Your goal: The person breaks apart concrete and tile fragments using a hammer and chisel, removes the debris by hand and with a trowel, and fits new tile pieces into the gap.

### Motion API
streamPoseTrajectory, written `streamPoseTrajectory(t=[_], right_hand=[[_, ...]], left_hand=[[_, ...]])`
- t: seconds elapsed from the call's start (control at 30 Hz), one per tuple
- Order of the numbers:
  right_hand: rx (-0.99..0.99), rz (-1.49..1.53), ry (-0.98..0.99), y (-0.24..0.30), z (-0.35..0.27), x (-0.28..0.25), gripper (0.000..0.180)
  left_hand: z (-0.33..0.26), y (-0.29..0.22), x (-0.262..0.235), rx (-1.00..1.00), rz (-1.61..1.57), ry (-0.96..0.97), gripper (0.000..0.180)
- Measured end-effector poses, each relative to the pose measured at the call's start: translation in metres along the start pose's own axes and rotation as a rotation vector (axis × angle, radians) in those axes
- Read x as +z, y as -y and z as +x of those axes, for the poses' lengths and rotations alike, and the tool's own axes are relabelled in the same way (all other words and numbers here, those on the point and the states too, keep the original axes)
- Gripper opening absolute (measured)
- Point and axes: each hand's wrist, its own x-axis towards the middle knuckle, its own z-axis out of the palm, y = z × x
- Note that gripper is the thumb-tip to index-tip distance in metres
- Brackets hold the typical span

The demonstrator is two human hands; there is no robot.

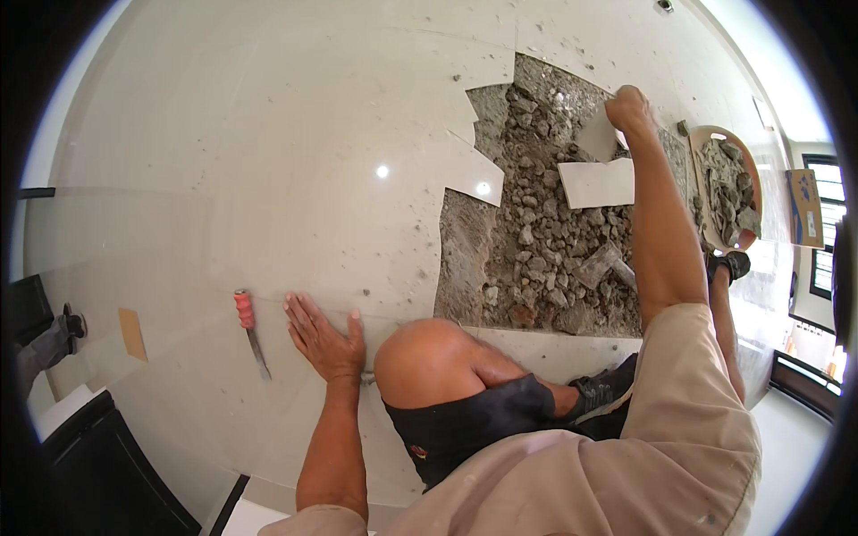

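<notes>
Gripping a broken tile piece [597, 136] with your right hand [628, 107] over the rubble hole [545, 241] | left hand [323, 338] is lying flat and wide on the floor [268, 179] | more tile bits and rubble are waiting.

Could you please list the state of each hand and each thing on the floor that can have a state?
Left hand: open, flat on the floor tiles.
Right hand: gripping a broken tile piece, tilted up.
Chisel: lying on the floor, untouched, beside the left hand.
Flat tile piece: lying loose on the rubble.
Floor tiles: broken open, edge jagged.
Basin: filled with rubble.
</notes>
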Motion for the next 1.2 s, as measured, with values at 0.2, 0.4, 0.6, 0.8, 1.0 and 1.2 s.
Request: streamPoseTrajectory(t=[0.2,0.4,0.6,0.8,1.0,1.2], right_hand=[[-0.3,0.364,0.209,0.025,-0.089,0.034,0.028],[-0.275,0.358,-0.456,-0.05,-0.198,0.048,0.018],[0.08,0.127,-0.225,-0.206,-0.169,0.069,0.055],[0.053,0.024,-0.259,-0.245,-0.152,0.06,0.048],[-0.094,0.757,0.098,-0.078,-0.202,0.009,0.039],[-0.178,0.864,0.313,-0.009,-0.148,0.056,0.037]], left_hand=[[-0.003,-0.005,0.006,0.005,0.049,0.012,0.098],[-0.006,-0.015,0.007,-0.006,0.016,0.0,0.095],[-0.008,-0.01,0.013,-0.001,0.026,-0.031,0.093],[-0.002,-0.009,0.009,-0.001,0.025,-0.038,0.093],[-0.004,0.0,0.005,-0.009,0.04,-0.03,0.094],[-0.004,-0.012,0.014,-0.008,-0.003,-0.023,0.094]])
